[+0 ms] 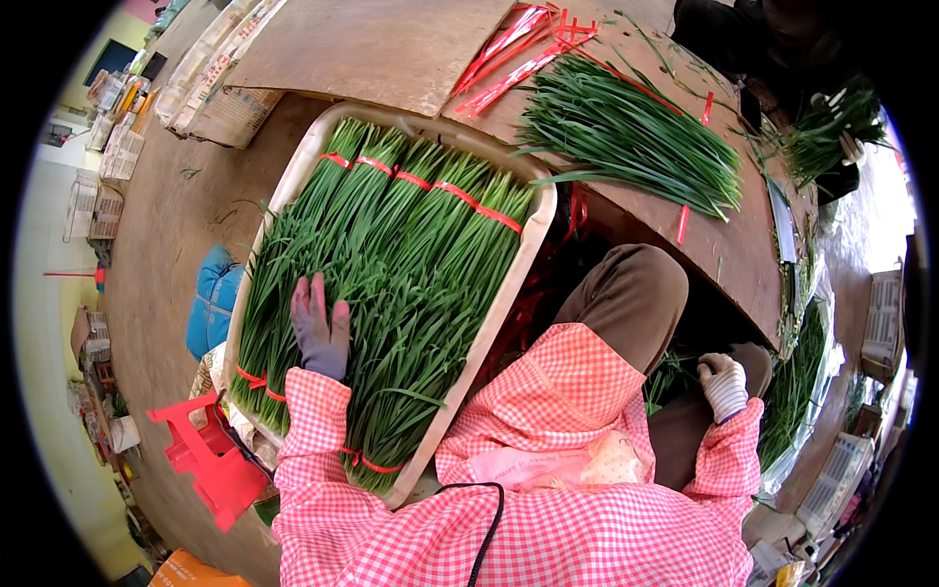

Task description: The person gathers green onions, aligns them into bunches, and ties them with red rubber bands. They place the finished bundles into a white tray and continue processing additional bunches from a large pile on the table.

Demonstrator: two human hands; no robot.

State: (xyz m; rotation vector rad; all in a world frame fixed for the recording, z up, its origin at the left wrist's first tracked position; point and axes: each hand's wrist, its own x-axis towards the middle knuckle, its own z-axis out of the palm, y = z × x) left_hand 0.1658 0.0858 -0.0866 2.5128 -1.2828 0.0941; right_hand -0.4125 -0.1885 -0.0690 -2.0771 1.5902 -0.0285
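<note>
A pale, rounded-corner tray [489,328] stands at my left, packed with bundles of garlic chives [411,254] tied with red bands. My left hand [321,328], in a greyish-purple glove, lies on the leaves near the tray's left side, its fingers stretched out. Beside my knee on the right, my right hand [724,386] wears a pale knitted glove with its fingers curled in. Whether anything is inside those fingers is hidden. A loose pile of garlic chives [631,132] lies on the wooden table [709,240] ahead, with a red strap under it.
Red tie strips [518,68] lie on the far table near a brown board [362,49]. A red plastic stool [210,465] and a blue bundle [213,301] stand left of the tray. Another person's gloved hand [849,147] holds greens at the far right. More chives [797,391] lie in clear plastic.
</note>
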